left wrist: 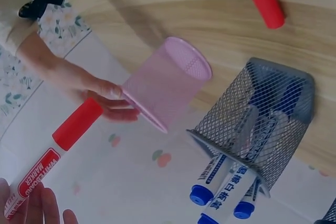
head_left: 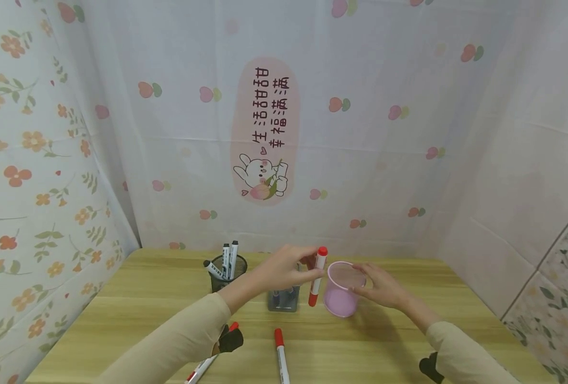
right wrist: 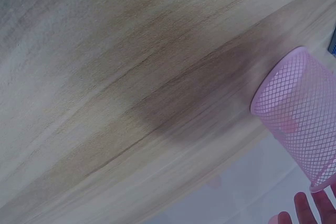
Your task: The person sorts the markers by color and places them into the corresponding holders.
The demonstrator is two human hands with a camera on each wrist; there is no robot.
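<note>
My left hand (head_left: pixel 288 266) pinches a red whiteboard marker (head_left: pixel 317 286) between thumb and fingers, holding it nearly upright just left of a pink mesh pen holder (head_left: pixel 340 300). In the left wrist view the marker's red cap (left wrist: pixel 77 124) points toward the pink holder, apart from it. On the right, my right hand (head_left: pixel 382 287) holds the pink holder by its rim, with thumb and fingers spread round it. The right wrist view shows only some fingertips (right wrist: pixel 303 205) beside the holder's rim. Through its mesh the pink holder shows no marker.
Left of the pink holder stands a grey mesh holder (left wrist: pixel 281 135) with blue-capped markers. A black mesh holder (head_left: pixel 240 265) farther left carries black-capped markers. Two red markers, one in the middle (head_left: pixel 281 356) and one partly behind my left sleeve (head_left: pixel 201 369), lie on the wooden table (head_left: pixel 135 298).
</note>
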